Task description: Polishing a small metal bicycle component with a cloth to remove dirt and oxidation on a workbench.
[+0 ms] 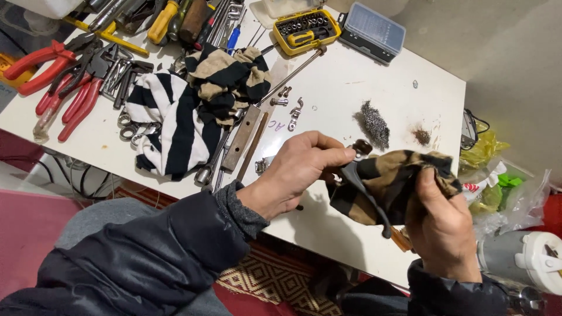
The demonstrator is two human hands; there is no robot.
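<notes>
The left hand (295, 169) has its grip closed on a dark metal part (354, 167), held above the white table (351, 88) near its front edge. The right hand (439, 225) has its grip closed on a striped rag (389, 178), which wraps the part's lower end. A pad of steel wool (374, 124) lies on the table just behind them.

Both bare hands emerge from dark puffy jacket sleeves with grey knit inner cuffs

Soft striped cloth rag (404, 175) wraps a dark metal tool (360, 175); table (351, 99) smooth, matt white.
</notes>
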